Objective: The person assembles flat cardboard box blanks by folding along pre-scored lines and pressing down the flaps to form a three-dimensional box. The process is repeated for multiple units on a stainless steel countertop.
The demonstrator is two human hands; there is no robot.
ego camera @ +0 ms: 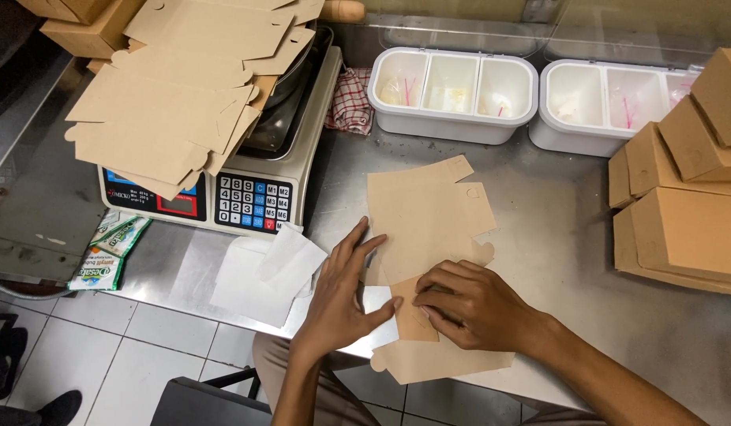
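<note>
Beyond the cardboard sheet [429, 217] we see two white tubs [452, 118] holding small clear bags (some pink-striped). Our left hand [342, 288] lies flat on the sheet's near-left edge; our right hand [468, 304] pinches its folded flap.

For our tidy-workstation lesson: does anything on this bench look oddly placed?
Yes. A heap of flat cardboard box blanks sits on the weighing scale, burying its pan and overhanging its display. White paper sheets also overhang the steel table's front edge.

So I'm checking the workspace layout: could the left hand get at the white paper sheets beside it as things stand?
Probably yes: the left hand rests on the flat cardboard blank, and the white paper sheets lie uncovered right beside it.
</note>
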